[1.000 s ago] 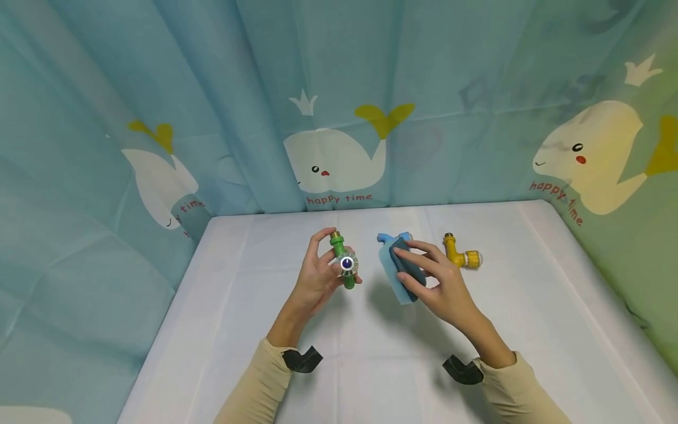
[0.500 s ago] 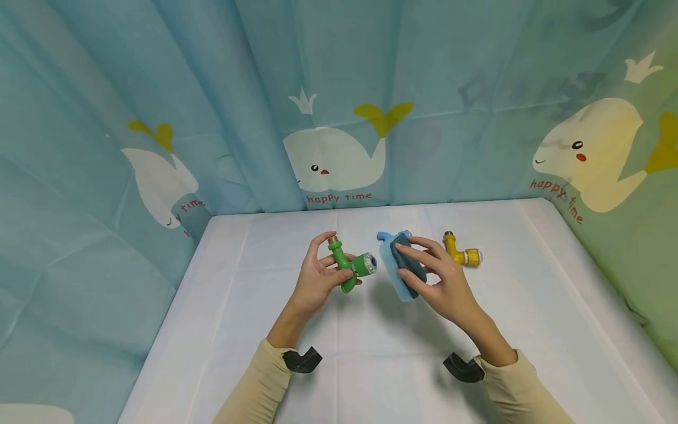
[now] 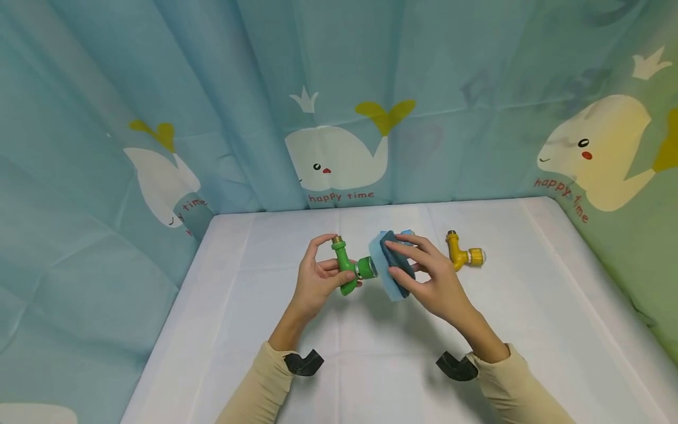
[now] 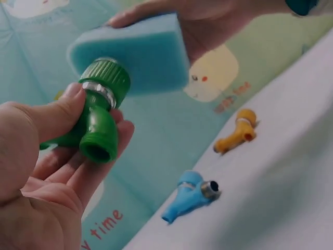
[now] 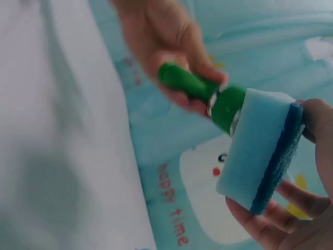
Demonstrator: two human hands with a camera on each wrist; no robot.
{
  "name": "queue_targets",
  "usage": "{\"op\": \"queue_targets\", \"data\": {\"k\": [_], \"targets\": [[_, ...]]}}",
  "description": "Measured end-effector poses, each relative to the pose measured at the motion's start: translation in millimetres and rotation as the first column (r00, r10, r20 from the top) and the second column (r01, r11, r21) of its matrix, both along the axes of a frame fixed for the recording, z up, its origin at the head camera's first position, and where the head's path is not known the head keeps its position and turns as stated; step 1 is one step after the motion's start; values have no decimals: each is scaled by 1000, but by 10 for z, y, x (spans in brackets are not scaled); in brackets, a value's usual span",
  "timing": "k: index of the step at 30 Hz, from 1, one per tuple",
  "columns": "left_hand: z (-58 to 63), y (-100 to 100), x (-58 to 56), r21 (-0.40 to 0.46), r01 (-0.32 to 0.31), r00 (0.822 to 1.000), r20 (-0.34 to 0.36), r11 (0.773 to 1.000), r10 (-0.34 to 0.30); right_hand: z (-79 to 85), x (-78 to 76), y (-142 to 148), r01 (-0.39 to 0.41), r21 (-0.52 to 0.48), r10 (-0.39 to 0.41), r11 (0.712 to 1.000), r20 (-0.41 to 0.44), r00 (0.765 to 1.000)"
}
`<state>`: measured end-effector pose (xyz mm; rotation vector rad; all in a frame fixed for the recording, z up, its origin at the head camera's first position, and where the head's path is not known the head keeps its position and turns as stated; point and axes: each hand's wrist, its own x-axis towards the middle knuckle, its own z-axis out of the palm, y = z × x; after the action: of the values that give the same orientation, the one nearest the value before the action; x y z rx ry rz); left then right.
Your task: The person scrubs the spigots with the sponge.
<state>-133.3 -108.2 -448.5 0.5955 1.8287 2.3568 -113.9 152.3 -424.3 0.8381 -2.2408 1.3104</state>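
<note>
My left hand [image 3: 313,281] grips a green faucet [image 3: 345,265] above the table, its brass threaded end up and its ribbed knob turned to the right. Between the fingers and thumb of my right hand [image 3: 435,278] is a light blue sponge [image 5: 255,140] with a dark blue scouring layer [image 5: 278,159]. The sponge's soft face is right at the end of the faucet's knob [image 4: 106,78], covering its cap. In the left wrist view the faucet's spout opening [image 4: 99,151] faces the camera.
On the white table [image 3: 254,330] lie a blue faucet [image 4: 190,195], mostly hidden behind the sponge in the head view, and a yellow faucet [image 3: 463,254] to its right. A whale-print curtain [image 3: 238,118] hangs around the table's back and sides.
The green faucet has turned so its knob, first facing the head camera, points right. My right hand has brought the sponge leftward against the knob end.
</note>
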Motion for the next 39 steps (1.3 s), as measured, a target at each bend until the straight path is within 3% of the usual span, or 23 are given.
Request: {"op": "queue_targets", "data": {"k": [3, 7, 12, 15, 19, 22, 25, 32, 36, 39], "targets": [[19, -8, -5, -3, -2, 1000, -20, 1000, 2, -3, -2, 6, -34, 18, 33, 999, 25, 999], [16, -29, -16, -10, 3, 1000, -28, 1000, -3, -3, -12, 41, -21, 27, 20, 999, 53, 998], [14, -45, -20, -1, 29, 998, -47, 1000, -29, 48, -11, 41, -104, 32, 102, 994, 74, 992], [29, -50, -10, -24, 39, 998, -57, 999, -40, 30, -27, 65, -86, 67, 80, 994, 80, 994], [47, -43, -11, -39, 48, 997, -57, 998, -50, 27, -13, 76, -84, 37, 80, 996, 86, 993], [51, -28, -15, 9, 43, 998, -47, 999, -43, 34, 2, 36, -109, 19, 106, 994, 103, 989], [18, 5, -19, 99, 46, 999, 4, 994, -47, 22, -1, 10, -54, 8, 53, 999, 100, 994], [-46, 103, -26, 280, -10, 992, 127, 960, -27, -25, 15, -83, -12, -69, 13, 998, 11, 1000], [-61, 136, -15, 308, -23, 985, 169, 951, -30, -81, 14, -99, 42, -67, -44, 997, -26, 999], [-65, 148, -6, 306, -32, 985, 172, 952, -22, -47, 1, -100, 35, -49, -37, 998, -52, 998]]}}
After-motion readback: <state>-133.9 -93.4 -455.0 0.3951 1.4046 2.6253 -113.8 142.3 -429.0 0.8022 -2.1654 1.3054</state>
